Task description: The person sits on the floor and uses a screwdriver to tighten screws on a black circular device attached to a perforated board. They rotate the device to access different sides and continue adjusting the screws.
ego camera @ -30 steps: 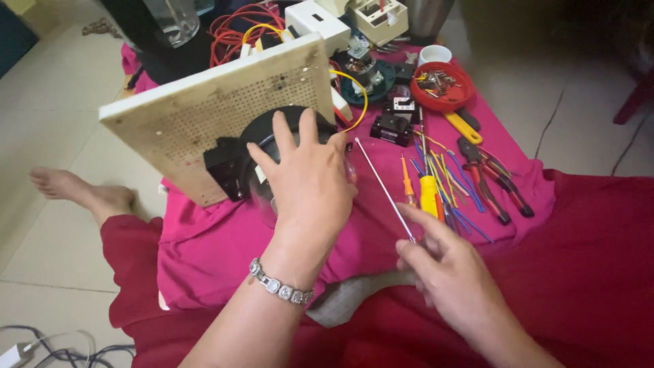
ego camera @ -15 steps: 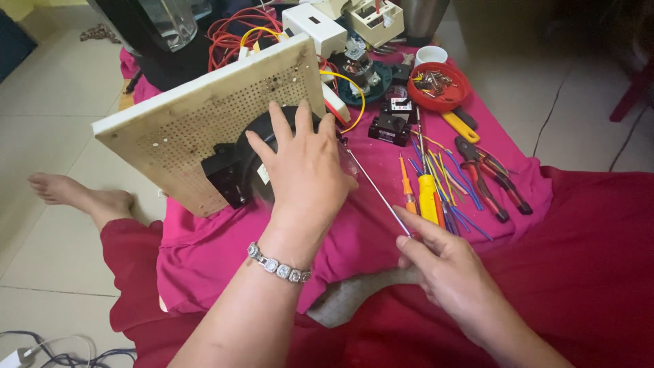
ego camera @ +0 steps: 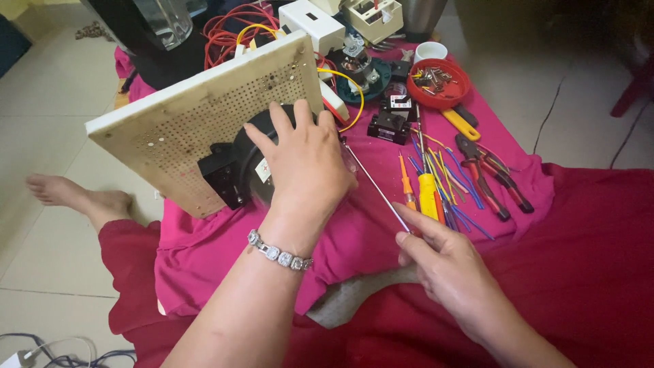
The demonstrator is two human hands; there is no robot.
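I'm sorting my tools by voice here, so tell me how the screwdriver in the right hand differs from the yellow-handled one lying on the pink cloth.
The screwdriver in the right hand is held slanted, its thin bare shaft aimed toward the black motor; the yellow-handled screwdriver lies flat on the pink cloth, untouched. The held one's handle is hidden inside the right hand, while the yellow handle shows fully. The held shaft looks longer. Both have slim metal shafts.
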